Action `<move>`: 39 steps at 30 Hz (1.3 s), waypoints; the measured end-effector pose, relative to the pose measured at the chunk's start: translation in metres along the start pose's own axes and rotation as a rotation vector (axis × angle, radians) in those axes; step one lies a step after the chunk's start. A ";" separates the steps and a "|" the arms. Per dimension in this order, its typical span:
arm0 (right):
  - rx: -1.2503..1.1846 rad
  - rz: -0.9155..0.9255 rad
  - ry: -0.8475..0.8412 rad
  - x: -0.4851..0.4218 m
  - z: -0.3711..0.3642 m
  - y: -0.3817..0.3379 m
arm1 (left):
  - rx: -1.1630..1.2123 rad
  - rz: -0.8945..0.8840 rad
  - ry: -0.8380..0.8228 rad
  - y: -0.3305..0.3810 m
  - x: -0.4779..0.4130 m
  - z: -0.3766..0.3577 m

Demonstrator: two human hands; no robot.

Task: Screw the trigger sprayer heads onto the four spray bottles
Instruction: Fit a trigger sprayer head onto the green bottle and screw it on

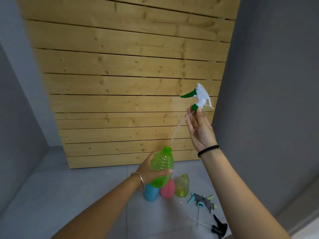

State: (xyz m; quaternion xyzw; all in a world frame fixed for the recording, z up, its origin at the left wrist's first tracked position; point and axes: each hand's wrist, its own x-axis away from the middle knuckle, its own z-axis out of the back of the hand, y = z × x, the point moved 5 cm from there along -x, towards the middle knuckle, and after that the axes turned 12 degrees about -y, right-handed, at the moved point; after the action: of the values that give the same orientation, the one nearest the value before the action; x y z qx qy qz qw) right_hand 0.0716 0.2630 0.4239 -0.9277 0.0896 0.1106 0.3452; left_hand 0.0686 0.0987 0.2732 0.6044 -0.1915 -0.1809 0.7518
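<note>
My left hand (151,169) grips a bright green ribbed spray bottle (162,167), held up off the floor with its open neck pointing up. My right hand (200,130) is raised high to the right and pinches the green collar of a white and green trigger sprayer head (200,96). Its clear dip tube (177,128) hangs down, the tip just above the bottle's mouth. Below on the floor stand a blue bottle (151,194), a pink bottle (167,188) and a yellow-green bottle (182,186), all without heads.
Grey sprayer heads (203,201) with teal and green parts lie on the floor right of the bottles. A black sprayer head (219,227) lies nearer me. A wooden slat panel (129,83) leans against grey walls behind. The floor (69,195) is grey tile.
</note>
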 end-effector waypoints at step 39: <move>0.964 -0.251 -0.434 0.014 -0.016 0.026 | -0.217 -0.276 0.197 0.080 0.018 0.015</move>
State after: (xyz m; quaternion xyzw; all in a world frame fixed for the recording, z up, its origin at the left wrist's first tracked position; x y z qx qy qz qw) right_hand 0.0810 0.2315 0.4155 -0.6238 -0.0548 0.2038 0.7526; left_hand 0.0794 0.0936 0.3552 0.5550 -0.0116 -0.2421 0.7957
